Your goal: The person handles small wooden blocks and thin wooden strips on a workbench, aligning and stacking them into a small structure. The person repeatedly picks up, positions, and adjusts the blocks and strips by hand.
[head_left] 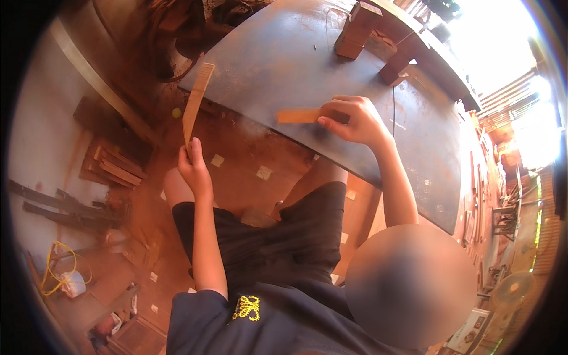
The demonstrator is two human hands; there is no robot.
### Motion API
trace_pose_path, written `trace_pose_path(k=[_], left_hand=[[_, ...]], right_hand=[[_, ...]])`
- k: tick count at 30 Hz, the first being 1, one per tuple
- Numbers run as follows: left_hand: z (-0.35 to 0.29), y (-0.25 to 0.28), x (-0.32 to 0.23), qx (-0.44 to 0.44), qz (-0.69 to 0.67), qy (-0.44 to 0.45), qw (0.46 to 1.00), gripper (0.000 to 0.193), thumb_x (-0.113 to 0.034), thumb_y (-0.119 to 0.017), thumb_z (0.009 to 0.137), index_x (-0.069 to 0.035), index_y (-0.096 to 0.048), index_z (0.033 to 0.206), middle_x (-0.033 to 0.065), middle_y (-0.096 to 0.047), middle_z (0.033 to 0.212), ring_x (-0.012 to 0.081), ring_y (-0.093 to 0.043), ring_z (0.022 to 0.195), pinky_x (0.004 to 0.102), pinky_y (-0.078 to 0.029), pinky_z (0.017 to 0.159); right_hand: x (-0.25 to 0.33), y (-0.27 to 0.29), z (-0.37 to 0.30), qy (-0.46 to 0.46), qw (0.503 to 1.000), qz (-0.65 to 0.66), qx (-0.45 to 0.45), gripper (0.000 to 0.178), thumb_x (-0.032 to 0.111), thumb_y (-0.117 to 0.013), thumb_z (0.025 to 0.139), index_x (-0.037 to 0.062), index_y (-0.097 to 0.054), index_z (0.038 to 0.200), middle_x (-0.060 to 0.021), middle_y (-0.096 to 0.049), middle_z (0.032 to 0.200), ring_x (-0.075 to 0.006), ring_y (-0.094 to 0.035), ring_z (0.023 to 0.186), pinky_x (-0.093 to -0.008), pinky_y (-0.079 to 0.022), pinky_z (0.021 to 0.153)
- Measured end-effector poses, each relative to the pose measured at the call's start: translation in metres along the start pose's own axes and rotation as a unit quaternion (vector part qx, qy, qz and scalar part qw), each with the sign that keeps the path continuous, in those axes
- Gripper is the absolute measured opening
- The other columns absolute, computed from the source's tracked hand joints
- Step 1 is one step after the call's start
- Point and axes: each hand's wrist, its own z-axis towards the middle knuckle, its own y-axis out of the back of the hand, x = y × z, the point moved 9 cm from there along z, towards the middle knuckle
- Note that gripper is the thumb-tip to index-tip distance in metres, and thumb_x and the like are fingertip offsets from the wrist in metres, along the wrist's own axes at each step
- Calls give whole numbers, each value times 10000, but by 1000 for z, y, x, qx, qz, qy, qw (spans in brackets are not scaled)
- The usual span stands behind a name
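My left hand [196, 168] grips the lower end of a long, flat wooden slat [199, 97], its fingers closed round it. The slat points up and away, beside the near left corner of a large dark table [260, 65]. Over the table's near edge, my right hand [357, 120] pinches a shorter piece of wood [296, 115] between thumb and fingers. That piece lies level and points left; its right end is hidden by my fingers. I cannot tell whether it touches the tabletop.
Reddish-brown wooden blocks [357, 31] stand at the table's far side under a long curved board [432, 47]. Stacked boards [118, 165] lie on the floor at left. A yellow cord [76, 260] is at lower left, a round fan [513, 289] at lower right.
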Motion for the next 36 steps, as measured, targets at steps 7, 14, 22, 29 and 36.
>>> trace_pose_path(k=[7,14,22,29,36], left_hand=[[22,19,86,-30,-151,166,974,462,-496,-605,985,-142,-522,700,-88,-342,543,19,-286,436,229,-154,402],[32,46,131,54,89,213,972,568,-552,-584,951,-59,-603,668,55,-548,575,182,-541,526,330,-377,471],[-9,-16,164,319,435,133,832,575,-540,-611,885,20,-734,936,267,-701,931,423,-686,921,472,-521,779],[-17,-48,196,388,393,101,827,498,-492,-639,889,-12,-738,973,255,-708,896,407,-692,886,460,-514,784],[-17,-58,195,382,380,56,841,425,-480,-650,896,-74,-768,935,192,-729,871,349,-709,857,433,-517,767]], right_hand=[[61,28,11,24,966,-232,-112,224,309,-764,825,119,-646,838,-46,-566,708,-254,-630,601,-355,-499,546],[140,-110,-13,88,989,-95,72,279,397,-688,891,120,-656,899,-66,-614,711,-270,-646,606,-384,-507,561],[-17,-263,-79,-409,897,158,-53,505,521,-608,914,42,-691,1050,-179,-718,855,-399,-700,857,-475,-542,734],[-72,-299,-89,-405,903,135,-39,499,469,-721,822,30,-678,1056,-172,-716,864,-362,-707,827,-433,-538,711],[-71,-325,-85,-356,913,201,8,567,432,-777,759,9,-683,1124,-189,-709,894,-324,-711,841,-414,-537,733]])
